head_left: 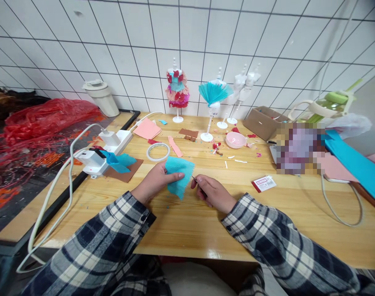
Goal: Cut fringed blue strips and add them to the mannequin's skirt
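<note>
My left hand (153, 181) pinches a piece of turquoise crepe paper (180, 174) between thumb and fingers, above the table. Its right edge is cut into small jagged notches. My right hand (215, 191) is closed around what look like small scissors (194, 179), whose metal tip points at the notched edge; most of them is hidden in the fingers. A roll of white tape (158, 152) lies just behind my left hand. Further back stands a white mini mannequin (209, 123) with a pleated turquoise paper fan (214, 93) on it.
A dressed mannequin (177, 92) and bare ones (239, 88) stand along the wall. Left are a power strip (119, 142) with cables and a white cup (101, 98). Right are a pink bowl (235, 140), a cardboard box (263, 123) and a tag (264, 183). Paper scraps (175, 146) lie about.
</note>
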`<state>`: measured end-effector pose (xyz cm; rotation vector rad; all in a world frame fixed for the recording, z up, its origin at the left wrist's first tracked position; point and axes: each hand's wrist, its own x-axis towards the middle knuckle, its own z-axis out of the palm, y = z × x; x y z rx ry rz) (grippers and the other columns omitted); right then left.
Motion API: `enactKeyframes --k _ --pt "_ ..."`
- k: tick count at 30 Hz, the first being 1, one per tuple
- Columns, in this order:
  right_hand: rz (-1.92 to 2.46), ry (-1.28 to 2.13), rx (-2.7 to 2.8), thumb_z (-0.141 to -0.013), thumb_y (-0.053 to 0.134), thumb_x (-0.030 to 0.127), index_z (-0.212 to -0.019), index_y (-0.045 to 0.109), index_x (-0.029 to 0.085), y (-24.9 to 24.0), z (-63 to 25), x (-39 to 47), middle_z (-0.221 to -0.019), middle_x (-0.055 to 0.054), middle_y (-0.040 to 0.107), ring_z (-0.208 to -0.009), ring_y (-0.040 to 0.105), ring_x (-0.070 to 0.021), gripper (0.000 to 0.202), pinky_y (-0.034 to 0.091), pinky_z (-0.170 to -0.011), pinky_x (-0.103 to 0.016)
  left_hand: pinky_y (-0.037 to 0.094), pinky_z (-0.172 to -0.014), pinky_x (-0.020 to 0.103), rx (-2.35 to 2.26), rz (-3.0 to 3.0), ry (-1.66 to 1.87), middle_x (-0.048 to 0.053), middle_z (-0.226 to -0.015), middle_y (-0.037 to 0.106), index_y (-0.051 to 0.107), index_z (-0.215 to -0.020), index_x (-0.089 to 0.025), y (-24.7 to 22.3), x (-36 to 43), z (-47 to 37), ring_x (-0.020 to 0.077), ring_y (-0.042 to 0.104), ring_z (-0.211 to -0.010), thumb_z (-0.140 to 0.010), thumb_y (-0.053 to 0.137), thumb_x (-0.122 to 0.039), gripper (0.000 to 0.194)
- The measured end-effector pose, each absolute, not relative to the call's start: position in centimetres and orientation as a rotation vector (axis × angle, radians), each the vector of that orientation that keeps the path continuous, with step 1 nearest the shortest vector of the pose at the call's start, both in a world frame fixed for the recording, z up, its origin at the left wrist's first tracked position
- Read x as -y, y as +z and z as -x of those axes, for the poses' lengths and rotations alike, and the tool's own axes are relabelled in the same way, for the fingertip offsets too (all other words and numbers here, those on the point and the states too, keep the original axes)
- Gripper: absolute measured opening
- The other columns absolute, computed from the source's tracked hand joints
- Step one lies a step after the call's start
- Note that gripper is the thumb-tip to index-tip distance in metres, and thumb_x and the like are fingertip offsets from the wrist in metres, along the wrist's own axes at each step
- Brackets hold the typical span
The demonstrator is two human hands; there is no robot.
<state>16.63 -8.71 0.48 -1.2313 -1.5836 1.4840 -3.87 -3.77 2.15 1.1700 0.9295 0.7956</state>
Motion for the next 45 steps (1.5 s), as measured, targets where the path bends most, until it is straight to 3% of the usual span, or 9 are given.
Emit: enactKeyframes --k 11,21,27,45 --pt "1.377 1.331 1.785 -0.097 0.032 0.055 -0.078 0.057 0.019 0.4 -16.5 8.8 -0.050 0.005 0.052 -0.048 0.050 -0.0105 0.048 0.037 -0.055 -0.024 0.051 -0.057 0.024 -1.010 -1.204 0.794 0.003 -0.079 0.074 0.070 -0.089 -0.014 2.6 3.9 3.8 0.0156 0.064 -0.064 -0.063 0.083 -0.034 0.035" --pt "1.370 1.352 1.752 -0.096 0.033 0.058 -0.074 0.056 0.020 0.0 -16.4 8.6 -0.049 0.005 0.050 -0.047 0.049 -0.0107 0.050 0.037 -0.053 -0.024 0.055 -0.067 0.029 -1.068 -1.352 0.806 0.004 -0.082 0.075 0.071 -0.084 -0.014 3.1 4.1 3.4 0.0194 0.067 -0.072 -0.062 0.082 -0.039 0.034" --pt "1.338 1.357 1.728 -0.096 0.034 0.055 -0.075 0.056 0.020 0.0 -16.6 8.6 -0.049 0.005 0.050 -0.047 0.049 -0.0106 0.047 0.037 -0.054 -0.023 0.055 -0.064 0.028 -1.157 -1.406 0.849 0.004 -0.090 0.076 0.068 -0.095 -0.015 2.9 3.9 3.6 0.0192 0.068 -0.073 -0.064 0.081 -0.041 0.042" --pt "1.338 1.364 1.779 -0.094 0.037 0.058 -0.071 0.054 0.019 0.1 -16.5 8.5 -0.049 0.006 0.046 -0.045 0.042 -0.0094 0.049 0.033 -0.049 -0.022 0.056 -0.066 0.030 -1.178 -1.495 0.769 0.006 -0.088 0.077 0.072 -0.091 -0.015 3.3 4.2 3.5 0.0219 0.070 -0.075 -0.065 0.079 -0.041 0.038"
